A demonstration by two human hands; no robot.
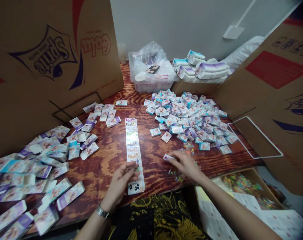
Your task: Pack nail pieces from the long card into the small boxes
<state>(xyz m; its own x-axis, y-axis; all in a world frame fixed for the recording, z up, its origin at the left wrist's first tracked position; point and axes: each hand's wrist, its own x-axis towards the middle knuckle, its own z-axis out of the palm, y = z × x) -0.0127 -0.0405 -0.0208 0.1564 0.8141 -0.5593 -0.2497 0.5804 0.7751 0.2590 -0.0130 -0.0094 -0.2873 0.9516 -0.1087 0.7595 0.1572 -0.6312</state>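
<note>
My left hand, with a metal watch at the wrist, is over the lower half of a long stack of printed sticker strips lying on the table. Its fingers are curled together, and a small shiny bit shows at the tips that I cannot make out. To the right, my right hand pinches a small white printed piece with a pink spot, its end pointing left. Small clear packets of colourful bits lie beside and below that hand, partly covered by it.
Small printed boxes are heaped at the back right. Open, unfilled-looking boxes spread over the left side. Big cartons flank the table. A plastic tub stands behind; an open carton of colourful packets is below right.
</note>
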